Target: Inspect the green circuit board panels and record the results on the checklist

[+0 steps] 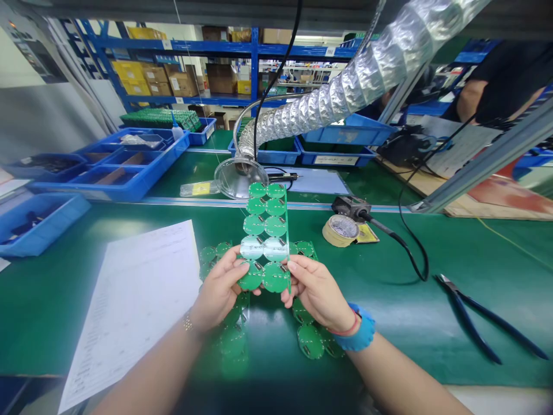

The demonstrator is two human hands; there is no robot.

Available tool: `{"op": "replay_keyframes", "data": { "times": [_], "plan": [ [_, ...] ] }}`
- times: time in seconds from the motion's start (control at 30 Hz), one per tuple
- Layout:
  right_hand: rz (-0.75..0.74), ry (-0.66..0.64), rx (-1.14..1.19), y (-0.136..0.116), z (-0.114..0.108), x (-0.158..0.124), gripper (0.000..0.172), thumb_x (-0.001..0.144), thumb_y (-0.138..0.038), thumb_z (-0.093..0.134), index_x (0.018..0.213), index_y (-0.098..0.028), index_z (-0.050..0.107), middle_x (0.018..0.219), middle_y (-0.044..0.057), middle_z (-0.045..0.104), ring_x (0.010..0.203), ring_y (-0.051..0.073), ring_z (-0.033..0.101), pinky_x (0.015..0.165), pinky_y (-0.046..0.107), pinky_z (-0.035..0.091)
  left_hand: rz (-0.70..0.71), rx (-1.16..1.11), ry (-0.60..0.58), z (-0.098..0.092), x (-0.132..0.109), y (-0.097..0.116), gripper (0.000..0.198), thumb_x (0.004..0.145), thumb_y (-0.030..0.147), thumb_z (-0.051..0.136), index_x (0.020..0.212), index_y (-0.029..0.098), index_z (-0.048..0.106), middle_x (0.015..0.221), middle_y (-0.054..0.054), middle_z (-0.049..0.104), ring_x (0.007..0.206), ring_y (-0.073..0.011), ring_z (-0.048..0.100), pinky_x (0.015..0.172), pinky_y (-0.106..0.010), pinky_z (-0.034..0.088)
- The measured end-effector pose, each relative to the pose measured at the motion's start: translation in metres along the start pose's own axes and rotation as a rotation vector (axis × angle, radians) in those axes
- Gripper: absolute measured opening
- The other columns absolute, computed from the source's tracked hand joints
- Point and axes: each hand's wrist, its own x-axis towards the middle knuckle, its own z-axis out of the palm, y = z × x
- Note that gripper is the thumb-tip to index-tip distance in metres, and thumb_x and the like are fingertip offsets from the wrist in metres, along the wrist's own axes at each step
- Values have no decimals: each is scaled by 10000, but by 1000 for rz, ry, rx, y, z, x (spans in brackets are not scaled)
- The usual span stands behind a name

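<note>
Green desk (401,346) below, your left hand (218,288) and right hand (319,294) hold up a strip of round circuit boards (264,230), fingers (294,267) pinching its lower end, blue-handled pliers (484,317) off to the right of them

And here we are on the floor of an electronics assembly workshop, folks! Running right across the scene is a long table (389,340) topped with a green anti-static mat (108,276), and there's a green circuit-board panel (275,226) front and centre. Off to the left, blue parts bins (116,173); on the near right, a pair of side cutters (470,314). A silver foil fume duct (328,98) snakes in overhead, and at the far end, blue steel racking (254,49) is loaded with cardboard cartons (181,83). Factory production bench, no doubt about it!
</note>
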Motion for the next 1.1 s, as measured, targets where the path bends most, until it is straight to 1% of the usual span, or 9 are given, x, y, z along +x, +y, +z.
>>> {"op": "replay_keyframes", "data": {
  "times": [0.23, 0.37, 0.43, 0.5, 0.53, 0.6, 0.63, 0.73, 1.1],
  "plan": [
    [62, -15, 22, -1, -4, 3, 222, 788, -383, 542, 801, -161, 535, 500, -20, 562, 416, 101, 547, 364, 192, 465, -3, 14, -2, 0, 0, 0, 207, 828, 225, 477, 1032, 190, 461, 806, -21, 597, 681, -135, 587, 578, -257, 485],
    [88, 23, -164, -4, -9, 6, 242, 812, -408, 490, 787, -171, 530, 542, -17, 544, 449, 110, 537, 372, 218, 454, -7, 27, 11, 0, 0, 1, 187, 828, 233, 478, 1006, 177, 469, 832, -27, 606, 704, -133, 595, 599, -250, 485],
    [-50, 136, -422, -6, -12, 7, 215, 819, -380, 488, 841, -178, 561, 616, -2, 553, 504, 114, 533, 423, 242, 463, -18, 38, 30, 1, -1, 1, 190, 824, 247, 486, 998, 175, 471, 828, -24, 605, 701, -131, 595, 610, -258, 491],
    [-334, 247, -743, -8, -14, 5, 165, 813, -301, 516, 906, -189, 594, 746, 29, 580, 630, 133, 548, 546, 282, 483, -26, 61, 50, 1, -1, 0, 198, 818, 262, 495, 994, 175, 467, 806, -14, 598, 693, -127, 592, 631, -275, 497],
    [-493, 258, -890, -7, -14, 4, 153, 807, -252, 527, 924, -192, 606, 802, 42, 587, 701, 147, 548, 615, 304, 482, -28, 75, 56, 2, -1, 0, 203, 814, 269, 501, 992, 178, 464, 791, -5, 591, 688, -122, 589, 646, -284, 500],
    [-741, 169, -1114, -4, -12, 1, 162, 797, -167, 532, 930, -185, 622, 861, 60, 591, 803, 170, 528, 702, 334, 462, -25, 107, 56, 2, -1, -3, 212, 808, 277, 510, 991, 184, 456, 772, 12, 575, 687, -114, 584, 670, -293, 503],
    [-814, 100, -1191, -1, -11, 0, 177, 794, -138, 529, 940, -177, 622, 848, 63, 593, 809, 174, 518, 710, 341, 455, -23, 125, 55, 2, -1, -4, 216, 805, 279, 515, 990, 187, 452, 770, 18, 569, 689, -111, 582, 676, -296, 505],
    [-894, -29, -1332, 7, -8, 1, 195, 791, -105, 525, 962, -145, 609, 819, 74, 597, 773, 175, 496, 672, 339, 453, -15, 185, 63, 2, -2, -8, 242, 791, 285, 532, 992, 191, 435, 754, 29, 555, 687, -106, 574, 678, -308, 520],
    [-1006, -117, -1589, 13, -5, 4, 126, 812, -89, 489, 885, -97, 592, 755, 93, 589, 735, 180, 465, 651, 331, 455, -56, 228, 63, 5, -2, -10, 263, 756, 303, 565, 952, 180, 438, 692, 42, 462, 694, -107, 521, 629, -296, 545]
  ]
}}
